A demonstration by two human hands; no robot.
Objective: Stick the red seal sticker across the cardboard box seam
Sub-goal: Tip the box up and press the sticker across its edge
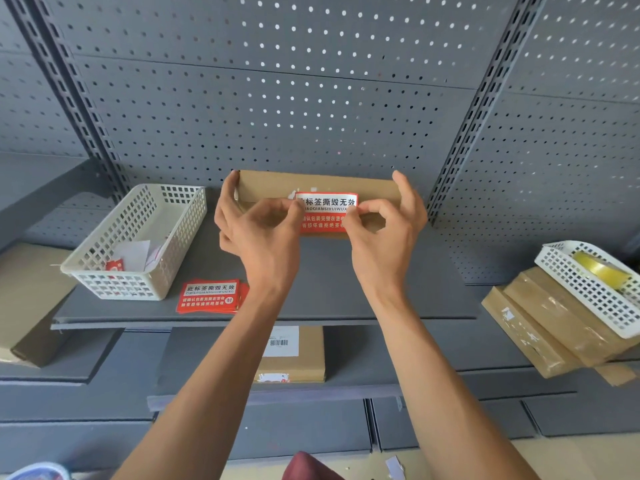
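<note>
A flat brown cardboard box [270, 188] stands on the grey shelf against the pegboard. A red and white seal sticker [325, 212] lies across its front face, its white top band above and its red part below. My left hand [258, 230] pinches the sticker's left edge with thumb and forefinger, its other fingers curled round the box's left end. My right hand [384, 230] pinches the sticker's right edge, with fingers behind the box's right end. The seam itself is hidden by the sticker and my fingers.
A stack of spare red stickers [209, 296] lies at the shelf's front left, beside a white basket [104, 278] with paper scraps. At right, taped boxes [540, 323] carry a white basket [588, 292] with a tape roll. Another box [294, 355] sits on the shelf below.
</note>
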